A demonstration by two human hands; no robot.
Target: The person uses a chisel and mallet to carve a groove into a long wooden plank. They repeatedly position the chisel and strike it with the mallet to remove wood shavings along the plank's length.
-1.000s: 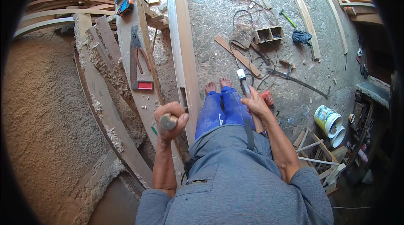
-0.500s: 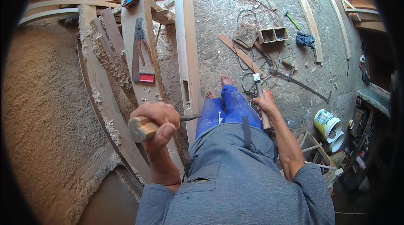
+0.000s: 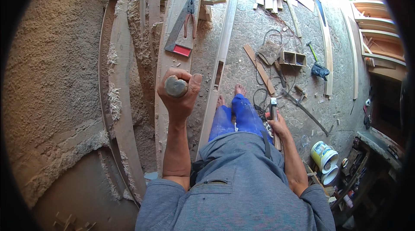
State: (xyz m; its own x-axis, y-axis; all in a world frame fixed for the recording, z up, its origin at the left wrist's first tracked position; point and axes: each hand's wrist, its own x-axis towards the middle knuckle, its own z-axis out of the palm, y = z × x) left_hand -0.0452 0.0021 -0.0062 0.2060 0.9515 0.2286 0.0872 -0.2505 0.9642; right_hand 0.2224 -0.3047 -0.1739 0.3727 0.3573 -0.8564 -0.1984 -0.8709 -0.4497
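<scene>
Comparing with a second ago, the left hand [image 3: 178, 90] has risen from the long pale mortised timber rail [image 3: 218, 68], fist closed on a round wooden-handled tool [image 3: 175, 86]; chiselling looks paused. Right hand [image 3: 276, 123] now grips a hammer [image 3: 273, 103] beside the blue trousers. The rail's rectangular mortise lies open, chips around.

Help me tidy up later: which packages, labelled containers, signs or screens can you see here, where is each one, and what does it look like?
Tub: on the floor at lower right, beyond the right hand; round, white, with a yellow and green label.
Second white tub or lid: just below the first, partly hidden.
No signs or screens can be made out.
</scene>
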